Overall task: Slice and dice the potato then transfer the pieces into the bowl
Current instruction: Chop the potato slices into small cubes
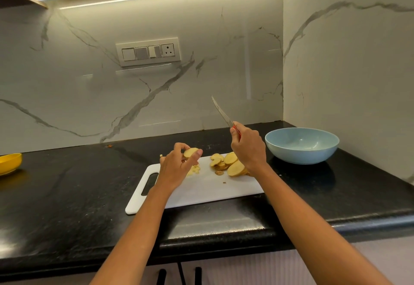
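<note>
A white cutting board (201,189) lies on the black counter. My left hand (177,166) pinches a potato slice (190,152) just above the board's far left part. Below it sits a small heap of diced potato (194,170). A pile of potato slices (228,163) lies on the board's far right part. My right hand (247,148) grips the red handle of a knife (220,111), blade raised and pointing up and away, over that pile. The light blue bowl (302,146) stands to the right of the board with nothing visible inside.
A yellow bowl (10,162) sits at the far left edge of the counter (78,184). Marble walls close the back and right side. A switch panel (148,52) is on the back wall. The counter's front edge (224,237) runs below the board.
</note>
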`<control>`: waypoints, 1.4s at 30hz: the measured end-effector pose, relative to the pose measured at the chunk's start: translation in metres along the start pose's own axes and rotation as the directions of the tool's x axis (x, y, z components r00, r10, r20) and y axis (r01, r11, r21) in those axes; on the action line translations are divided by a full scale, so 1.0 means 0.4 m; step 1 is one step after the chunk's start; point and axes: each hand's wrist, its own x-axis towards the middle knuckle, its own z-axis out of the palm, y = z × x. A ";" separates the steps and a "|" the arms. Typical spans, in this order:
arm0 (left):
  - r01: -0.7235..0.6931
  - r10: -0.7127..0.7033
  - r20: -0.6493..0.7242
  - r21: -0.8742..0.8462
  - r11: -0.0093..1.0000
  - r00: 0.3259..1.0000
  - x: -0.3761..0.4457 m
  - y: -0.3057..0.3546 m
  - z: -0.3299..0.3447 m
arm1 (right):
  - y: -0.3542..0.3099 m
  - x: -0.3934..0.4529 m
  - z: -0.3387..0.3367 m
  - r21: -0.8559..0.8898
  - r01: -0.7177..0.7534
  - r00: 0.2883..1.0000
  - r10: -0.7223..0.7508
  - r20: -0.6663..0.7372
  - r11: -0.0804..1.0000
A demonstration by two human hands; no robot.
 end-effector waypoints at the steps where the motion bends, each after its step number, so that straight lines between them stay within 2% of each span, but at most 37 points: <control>1: 0.006 -0.006 0.006 -0.012 1.000 1.000 -0.001 -0.002 -0.002 | -0.001 0.000 0.000 -0.005 -0.003 1.000 0.003 0.000 1.000; 7: -0.017 0.024 0.126 -0.056 0.998 0.992 -0.052 0.027 -0.019 | -0.023 -0.021 -0.008 0.002 -0.028 0.998 0.028 0.049 1.000; 12: 0.015 -0.009 0.224 -0.022 1.000 0.975 -0.116 0.018 -0.025 | -0.075 -0.096 -0.026 -0.036 0.001 0.973 0.007 0.232 0.999; 15: 0.064 -0.047 0.212 -0.070 0.995 0.976 -0.136 0.026 -0.032 | -0.102 -0.164 -0.051 -0.098 0.026 0.935 0.011 0.356 0.995; 18: 0.090 -0.074 0.191 -0.072 0.993 0.979 -0.144 0.024 -0.040 | -0.117 -0.215 -0.079 -0.182 0.072 0.908 0.011 0.419 0.981; 21: 0.121 -0.124 0.190 0.028 0.992 0.974 -0.153 0.022 -0.043 | -0.131 -0.249 -0.108 -0.278 0.127 0.889 0.014 0.457 0.952; 24: 0.115 -0.166 0.158 0.289 0.950 0.973 -0.160 0.040 -0.043 | -0.146 -0.277 -0.120 -0.344 0.154 0.894 0.017 0.448 0.926; 26: 0.114 -0.181 0.148 0.378 0.919 0.972 -0.160 0.050 -0.044 | -0.152 -0.286 -0.125 -0.350 0.142 0.898 0.028 0.439 0.926; 28: 0.121 -0.169 0.133 0.308 0.944 0.977 -0.159 0.048 -0.047 | -0.157 -0.287 -0.133 -0.342 0.117 0.892 0.053 0.450 0.933; 31: 0.123 -0.135 0.114 0.104 0.987 0.984 -0.160 0.043 -0.053 | -0.164 -0.285 -0.146 -0.342 0.076 0.870 0.105 0.481 0.937; 34: 0.133 -0.146 0.189 0.080 0.988 0.971 -0.170 0.052 -0.053 | -0.170 -0.287 -0.155 -0.336 0.037 0.849 0.147 0.507 0.941; 38: 0.142 -0.141 0.187 0.010 0.990 0.972 -0.169 0.053 -0.055 | -0.184 -0.293 -0.159 -0.356 0.040 0.819 0.174 0.548 0.934; 42: 0.142 -0.144 0.196 0.028 0.990 0.970 -0.169 0.058 -0.047 | -0.200 -0.295 -0.162 -0.379 0.064 0.813 0.172 0.556 0.923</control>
